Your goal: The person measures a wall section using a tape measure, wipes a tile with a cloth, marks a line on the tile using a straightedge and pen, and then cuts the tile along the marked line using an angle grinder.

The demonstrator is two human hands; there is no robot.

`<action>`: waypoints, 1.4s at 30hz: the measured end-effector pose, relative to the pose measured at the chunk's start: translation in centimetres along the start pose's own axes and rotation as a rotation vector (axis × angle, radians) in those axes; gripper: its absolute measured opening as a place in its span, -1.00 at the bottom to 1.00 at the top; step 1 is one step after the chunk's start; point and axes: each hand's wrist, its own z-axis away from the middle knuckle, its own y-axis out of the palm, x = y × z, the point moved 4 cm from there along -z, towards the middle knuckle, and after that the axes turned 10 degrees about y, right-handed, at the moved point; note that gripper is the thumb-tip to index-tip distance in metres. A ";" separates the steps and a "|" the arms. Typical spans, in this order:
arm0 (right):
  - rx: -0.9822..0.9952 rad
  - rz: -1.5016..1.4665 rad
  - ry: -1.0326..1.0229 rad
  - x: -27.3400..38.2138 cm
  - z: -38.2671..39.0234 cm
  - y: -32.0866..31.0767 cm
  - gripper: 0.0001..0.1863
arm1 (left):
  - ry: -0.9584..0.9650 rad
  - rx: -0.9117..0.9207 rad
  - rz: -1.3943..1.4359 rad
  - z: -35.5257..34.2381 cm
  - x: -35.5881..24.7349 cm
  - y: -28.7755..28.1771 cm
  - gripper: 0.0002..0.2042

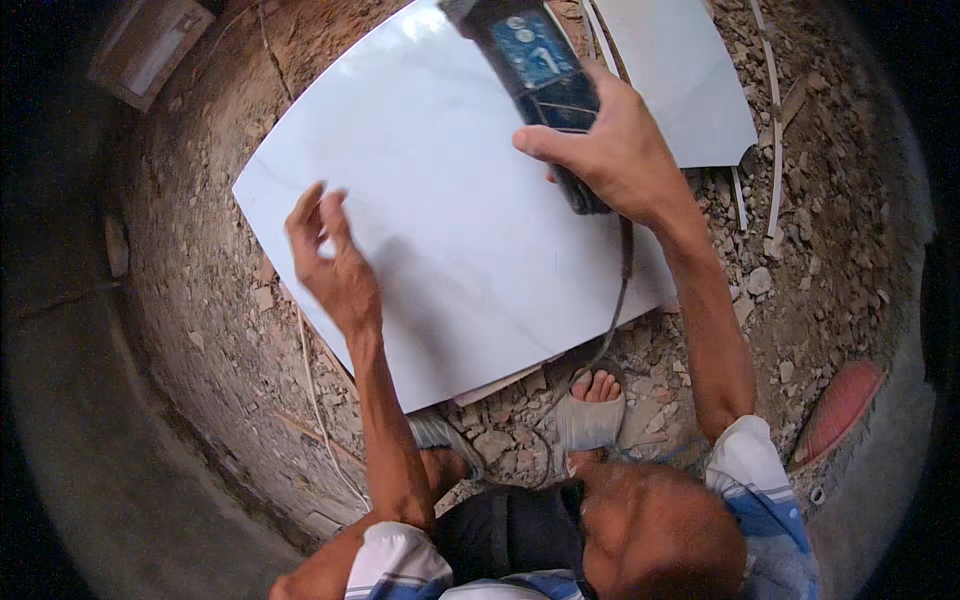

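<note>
Firmly clenched on the dark power tool (545, 85), the right hand (610, 150) poises it above the large white tile (450, 230) lying flat on rubble (820, 250), while the left hand (335, 265), released and empty, hovers over the tile's near-left corner, seemingly to steady it.

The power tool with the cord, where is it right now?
In the head view it sits upper centre, held in the right hand: the power tool hangs over the far part of the big white tile.
</note>
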 end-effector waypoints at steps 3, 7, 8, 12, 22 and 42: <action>-0.040 0.019 -0.106 -0.6 -3.7 1.5 -0.35 | 0.074 0.134 0.207 -4.6 -4.0 5.9 -0.62; -0.056 0.011 -0.130 0.5 -6.6 2.4 -0.36 | 0.074 0.205 0.409 -9.5 -4.4 12.0 -0.51; -0.036 -0.002 -0.121 0.5 -7.3 2.2 -0.35 | 0.038 0.222 0.427 -10.2 -4.3 13.4 -0.48; -0.078 0.028 -0.165 -0.1 -10.1 2.6 -0.33 | -0.051 0.228 0.527 -11.7 -3.1 16.5 -0.46; -0.022 0.020 -0.029 0.2 -12.0 3.5 -0.30 | -0.056 0.077 0.531 -12.6 -2.6 18.3 -0.63; 0.206 -0.178 0.183 5.5 -12.6 2.4 -0.46 | -0.096 0.080 0.566 -13.0 -2.1 18.7 -0.54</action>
